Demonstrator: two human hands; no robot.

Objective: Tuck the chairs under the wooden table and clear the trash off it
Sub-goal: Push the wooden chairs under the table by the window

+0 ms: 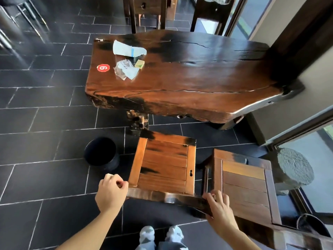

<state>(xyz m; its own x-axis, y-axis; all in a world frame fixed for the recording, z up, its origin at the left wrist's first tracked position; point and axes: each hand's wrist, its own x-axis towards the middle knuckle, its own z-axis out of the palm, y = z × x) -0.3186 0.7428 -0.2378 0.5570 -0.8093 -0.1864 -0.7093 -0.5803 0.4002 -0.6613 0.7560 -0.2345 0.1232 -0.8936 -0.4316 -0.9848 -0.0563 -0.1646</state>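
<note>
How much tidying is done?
Nothing looks finished. The left hand and right hand grip one chair by its back; its seat is not under the table. The second chair stands out too. The wrappers and a box lie on the table.

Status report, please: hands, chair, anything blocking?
Grip on chair: left hand, right hand. Chair short of wooden table. Nearby: black bin left, second chair right.

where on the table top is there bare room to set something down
The wooden table is bare from the small yellow packet rightward to the wall end. Its left end is crowded: pale wrapper, crumpled plastic, red number sticker.
</note>
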